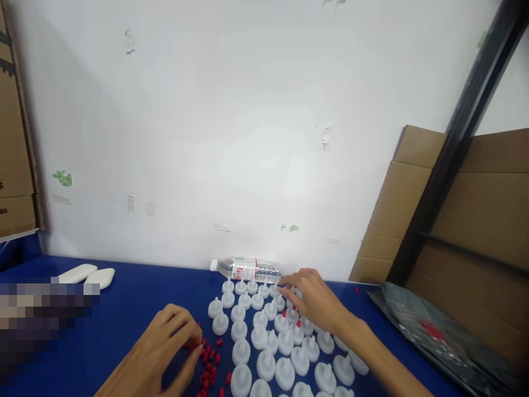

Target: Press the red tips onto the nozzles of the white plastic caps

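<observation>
Several white plastic caps with nozzles [264, 336] stand in rows on the blue table [132, 309]. A few of them carry small red tips [284, 314]. My right hand [316, 300] reaches over the far rows, fingertips at a cap near the back. My left hand [173, 339] rests curled on the table beside a heap of small red tips [209, 366], its fingers touching them. Whether either hand pinches a tip is hidden by the fingers.
A clear water bottle [248, 269] lies on its side against the white wall. Two white oblong pieces [88, 274] lie at far left. Cardboard sheets [475, 204] and a black frame post [458, 138] stand at right, with a dark plastic bag [438, 331] below them.
</observation>
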Available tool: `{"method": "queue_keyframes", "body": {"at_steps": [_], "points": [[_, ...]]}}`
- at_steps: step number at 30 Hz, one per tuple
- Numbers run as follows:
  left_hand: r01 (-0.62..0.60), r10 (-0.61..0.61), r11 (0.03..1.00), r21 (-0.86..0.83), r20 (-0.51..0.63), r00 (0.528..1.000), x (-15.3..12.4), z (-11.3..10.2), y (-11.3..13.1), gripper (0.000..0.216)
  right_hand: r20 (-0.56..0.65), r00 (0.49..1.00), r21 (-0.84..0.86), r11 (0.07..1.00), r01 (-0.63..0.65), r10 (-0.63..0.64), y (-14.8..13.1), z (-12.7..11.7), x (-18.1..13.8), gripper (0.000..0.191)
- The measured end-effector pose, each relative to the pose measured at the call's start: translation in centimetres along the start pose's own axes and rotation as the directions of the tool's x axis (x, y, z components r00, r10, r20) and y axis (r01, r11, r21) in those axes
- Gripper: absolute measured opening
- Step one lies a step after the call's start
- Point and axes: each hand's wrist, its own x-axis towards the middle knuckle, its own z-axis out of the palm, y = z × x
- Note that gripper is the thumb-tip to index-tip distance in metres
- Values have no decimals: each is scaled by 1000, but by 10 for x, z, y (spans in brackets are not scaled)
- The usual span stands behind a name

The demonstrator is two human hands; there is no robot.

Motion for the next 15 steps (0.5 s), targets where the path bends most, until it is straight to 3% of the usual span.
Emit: {"method": "queue_keyframes", "body": {"at_steps": [4,8,15], "points": [[-46,46,998,50,3,999,-1,1,6,7,-51,997,3,998,-56,56,12,-4,-25,30],[-66,65,997,45,21,998,2,-6,11,9,-33,999,21,1000,-22,22,15,-4,-44,32],[-63,56,997,39,156,986,2,-16,20,14,0,1000,13,1000,19,-19,5,4,-54,37]]}}
